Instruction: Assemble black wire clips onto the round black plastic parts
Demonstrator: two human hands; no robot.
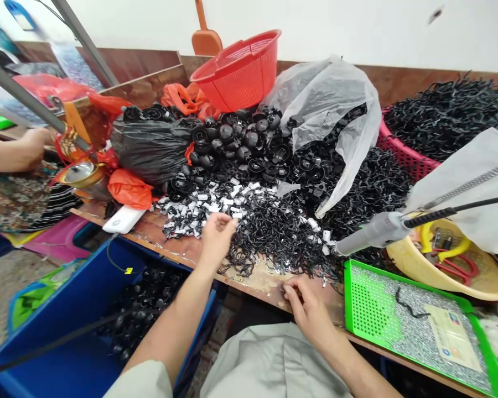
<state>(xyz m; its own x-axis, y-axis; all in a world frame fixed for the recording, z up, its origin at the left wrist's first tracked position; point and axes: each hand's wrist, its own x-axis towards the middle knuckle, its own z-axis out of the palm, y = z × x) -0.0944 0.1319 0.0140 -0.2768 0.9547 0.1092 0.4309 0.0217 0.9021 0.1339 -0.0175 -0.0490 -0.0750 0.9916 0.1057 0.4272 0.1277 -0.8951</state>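
Observation:
My left hand [217, 239] is over the near edge of a heap of small white plastic pieces [191, 213], its fingers curled together at the tips. Whatever those fingertips hold, if anything, is too small to make out. Close to the table's front edge, my right hand [307, 304] is closed in a pinch, with a tiny dark bit at its fingertips that I cannot name. Between and beyond my hands spreads a pile of thin black strips [269, 229]. Behind it are heaped round black plastic shells [249, 143].
A grey electric screwdriver [369, 231] hangs at right above a green tray [369, 309] of small metal pieces. A yellow basin [406, 254], red basket [240, 77] and pink basket [410, 160] stand around. Below left is a blue bin [62, 331]. Another person's arm [12, 153] shows left.

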